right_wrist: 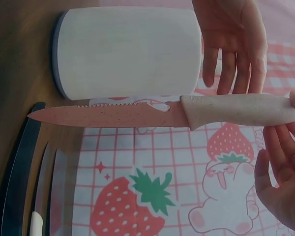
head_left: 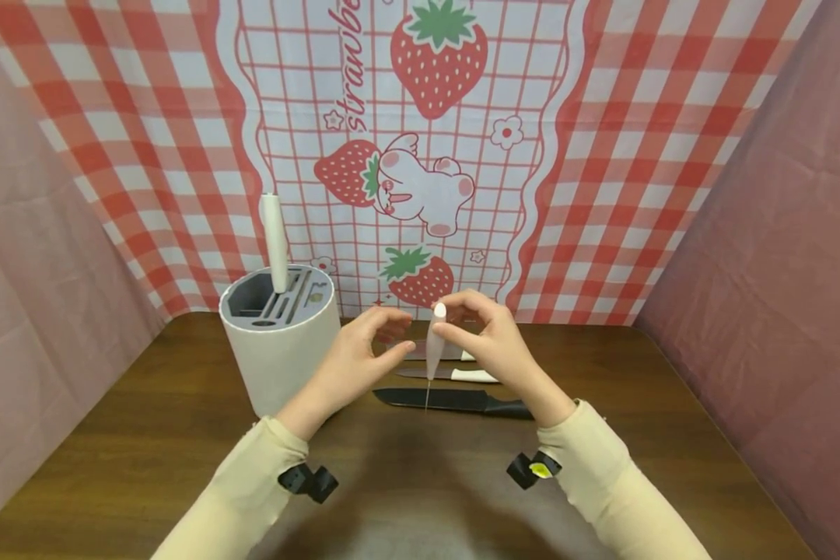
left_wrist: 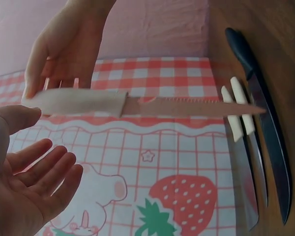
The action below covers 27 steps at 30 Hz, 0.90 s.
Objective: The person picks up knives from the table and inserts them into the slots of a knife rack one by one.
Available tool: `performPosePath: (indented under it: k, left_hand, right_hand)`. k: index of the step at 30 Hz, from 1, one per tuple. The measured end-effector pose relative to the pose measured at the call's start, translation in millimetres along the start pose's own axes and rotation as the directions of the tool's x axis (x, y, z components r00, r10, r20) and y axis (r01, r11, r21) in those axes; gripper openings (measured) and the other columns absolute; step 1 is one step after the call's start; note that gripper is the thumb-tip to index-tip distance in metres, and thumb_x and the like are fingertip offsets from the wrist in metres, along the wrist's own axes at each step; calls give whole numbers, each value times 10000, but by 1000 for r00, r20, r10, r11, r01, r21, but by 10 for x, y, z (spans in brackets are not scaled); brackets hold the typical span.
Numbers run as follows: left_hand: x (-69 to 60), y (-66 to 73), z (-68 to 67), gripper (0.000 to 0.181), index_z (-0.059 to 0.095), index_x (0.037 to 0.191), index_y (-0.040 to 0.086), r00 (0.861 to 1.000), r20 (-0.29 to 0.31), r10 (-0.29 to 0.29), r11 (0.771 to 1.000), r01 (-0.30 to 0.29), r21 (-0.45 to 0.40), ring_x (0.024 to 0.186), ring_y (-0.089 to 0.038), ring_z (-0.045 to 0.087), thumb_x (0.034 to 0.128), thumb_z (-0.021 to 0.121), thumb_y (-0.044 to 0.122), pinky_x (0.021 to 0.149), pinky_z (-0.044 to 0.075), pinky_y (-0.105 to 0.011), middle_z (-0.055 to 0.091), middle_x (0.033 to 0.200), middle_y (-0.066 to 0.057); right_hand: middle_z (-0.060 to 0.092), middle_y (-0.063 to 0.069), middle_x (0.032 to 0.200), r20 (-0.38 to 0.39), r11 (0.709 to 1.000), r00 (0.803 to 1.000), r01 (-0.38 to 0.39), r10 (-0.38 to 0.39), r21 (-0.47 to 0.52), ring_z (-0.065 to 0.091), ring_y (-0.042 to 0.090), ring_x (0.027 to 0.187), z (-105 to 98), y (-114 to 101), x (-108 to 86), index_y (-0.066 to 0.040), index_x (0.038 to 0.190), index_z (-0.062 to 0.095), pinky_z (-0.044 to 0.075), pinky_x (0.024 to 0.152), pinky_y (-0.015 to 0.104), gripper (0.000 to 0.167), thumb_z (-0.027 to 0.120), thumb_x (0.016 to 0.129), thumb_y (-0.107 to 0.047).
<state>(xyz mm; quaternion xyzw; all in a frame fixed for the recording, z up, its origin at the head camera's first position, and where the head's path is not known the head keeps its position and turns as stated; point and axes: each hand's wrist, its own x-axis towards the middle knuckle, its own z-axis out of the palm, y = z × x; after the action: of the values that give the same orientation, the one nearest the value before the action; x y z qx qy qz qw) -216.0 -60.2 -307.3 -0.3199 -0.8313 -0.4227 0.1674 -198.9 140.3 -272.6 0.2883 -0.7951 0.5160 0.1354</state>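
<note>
A knife with a white handle [head_left: 435, 346] hangs point down between the hands; its blade [right_wrist: 123, 115] carries a serrated stretch and a notch near the handle. My right hand [head_left: 493, 334] pinches the top end of that handle between thumb and fingers. Just left of it, my left hand [head_left: 364, 346] is held with fingers spread loosely and nothing in its grip. Below, on the table, lie a black knife [head_left: 434, 399] and two white-handled knives, the nearer one with its handle [head_left: 474, 376] to the right and the farther one [left_wrist: 232, 113] partly hidden by the hands.
A round white knife block [head_left: 287, 365] with a grey slotted top stands at the left. One white handle [head_left: 275, 245] sticks up from it. Behind the brown wooden table [head_left: 406, 474] hangs a red-checked strawberry cloth [head_left: 434, 155], with pink cloth at both sides.
</note>
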Motion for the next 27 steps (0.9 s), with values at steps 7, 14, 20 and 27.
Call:
performPosePath:
  k: [7,14,20,27]
  left_hand:
    - [20,23,114,316,566,1127,79,1000,16,-2,998,3,-63,951,-167,606,843,646,193,812,520,-308,577,1094,-37]
    - [38,23,173,264,591,1078,71,1000,-10,24,997,-25,-77,921,-140,599,836,652,156,805,521,-268,585,1023,-25]
    - [39,19,174,232,602,1036,76,999,-19,38,998,-38,-44,907,-126,592,831,659,168,791,518,-237,590,993,-18]
    - [18,28,168,210,601,1016,82,998,-32,59,997,-61,-42,906,-121,589,830,660,160,793,514,-230,579,996,-14]
  right_hand:
    - [600,131,942,-3,999,999,40,-40,16,566,167,842,43,-23,32,6,1035,591,502,711,290,212,615,825,13]
    - [603,137,935,-3,998,1000,16,-15,54,545,166,849,91,-45,34,14,1043,591,478,724,269,218,616,827,7]
    - [599,132,955,18,997,1000,-26,25,75,524,199,830,107,-50,20,25,1059,591,475,681,258,232,619,831,-10]
    - [610,97,984,26,995,999,-34,32,96,532,177,842,105,93,24,-43,1081,606,485,702,277,232,616,850,-63]
